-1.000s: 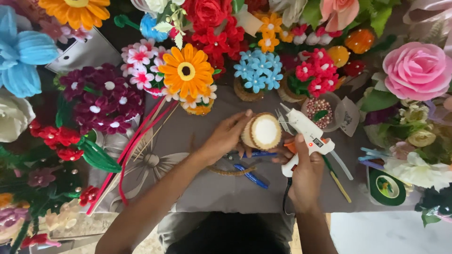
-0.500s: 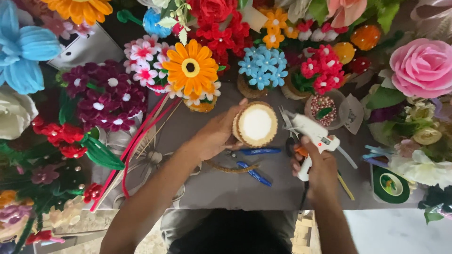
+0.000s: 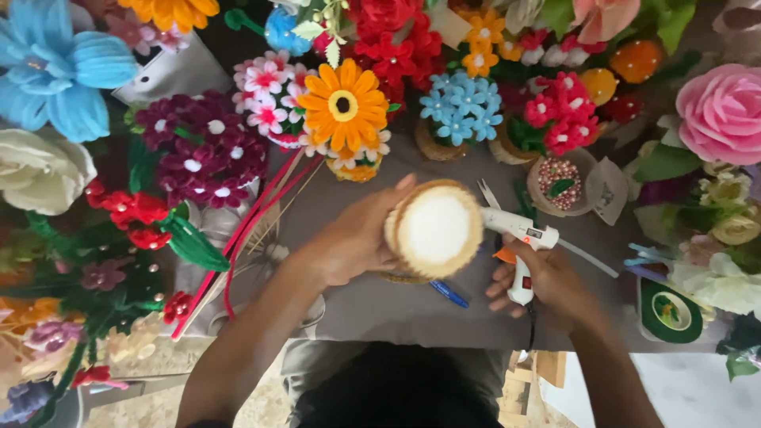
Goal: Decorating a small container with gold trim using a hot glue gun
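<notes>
My left hand (image 3: 349,242) grips a round rope-wrapped pot (image 3: 434,230), white foam face turned up toward me, raised above the grey table (image 3: 372,305). My right hand (image 3: 547,281) is closed around a white glue gun (image 3: 519,238), nozzle touching the pot's right edge. A blue-handled tool (image 3: 449,293) lies on the table below the pot. A green round tape roll (image 3: 671,311) sits at right. A white packet (image 3: 170,71) lies upper left among the flowers.

My left hand (image 3: 349,242) and right hand (image 3: 547,281) are bare, forearms unsleeved, no rings, watch or bracelets showing anywhere.
</notes>
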